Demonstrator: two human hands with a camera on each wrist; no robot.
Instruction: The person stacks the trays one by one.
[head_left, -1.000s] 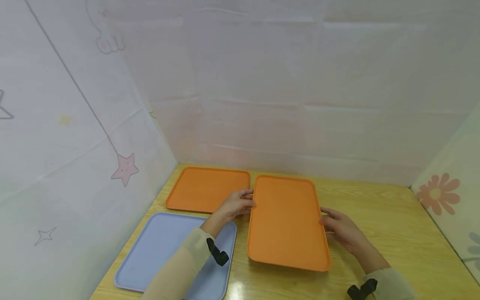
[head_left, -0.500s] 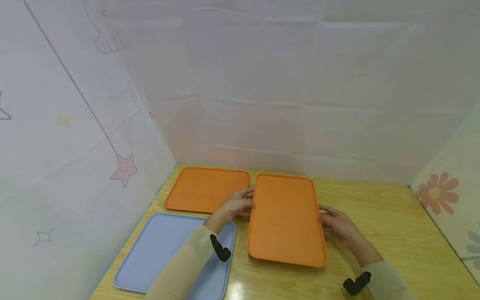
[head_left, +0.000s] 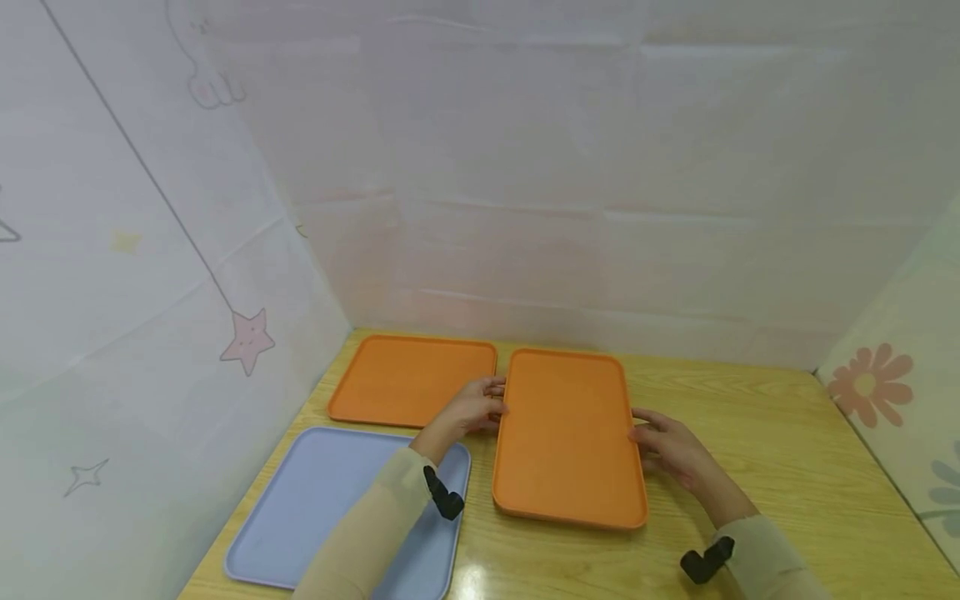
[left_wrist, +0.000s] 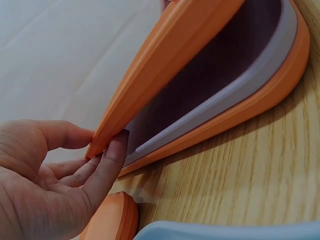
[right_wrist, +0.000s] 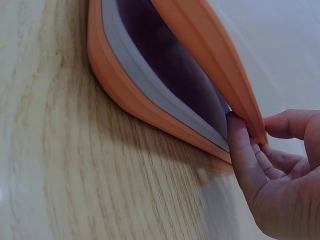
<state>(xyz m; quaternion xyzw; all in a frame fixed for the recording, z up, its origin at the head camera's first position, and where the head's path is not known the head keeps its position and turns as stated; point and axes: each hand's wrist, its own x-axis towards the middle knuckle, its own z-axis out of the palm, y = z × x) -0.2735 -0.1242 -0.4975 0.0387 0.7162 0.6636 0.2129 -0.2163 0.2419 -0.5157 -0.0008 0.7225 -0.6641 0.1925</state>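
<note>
Both hands hold an orange tray (head_left: 570, 433) by its long sides in the middle of the table. My left hand (head_left: 472, 408) pinches its left rim between thumb and fingers, and my right hand (head_left: 675, 450) pinches the right rim. Under it, in the left wrist view, lies a pale lilac tray (left_wrist: 212, 102), stacked on a lower orange tray (left_wrist: 240, 119). A wedge-shaped gap separates the held tray from this pair, narrowing toward the fingers. The same lilac tray (right_wrist: 150, 92) shows in the right wrist view. From the head, the held tray hides the pair.
Another orange tray (head_left: 412, 379) lies at the back left of the wooden table (head_left: 780, 467). In front of it is a light blue tray (head_left: 322, 500), partly covered by my left forearm. A white sheet wall (head_left: 525, 208) rises behind the table, with more sheets at both sides.
The held orange tray has shifted slightly left, and its near edge sits a bit higher in the head view. My right hand has moved slightly left with it; both grips stay the same.
</note>
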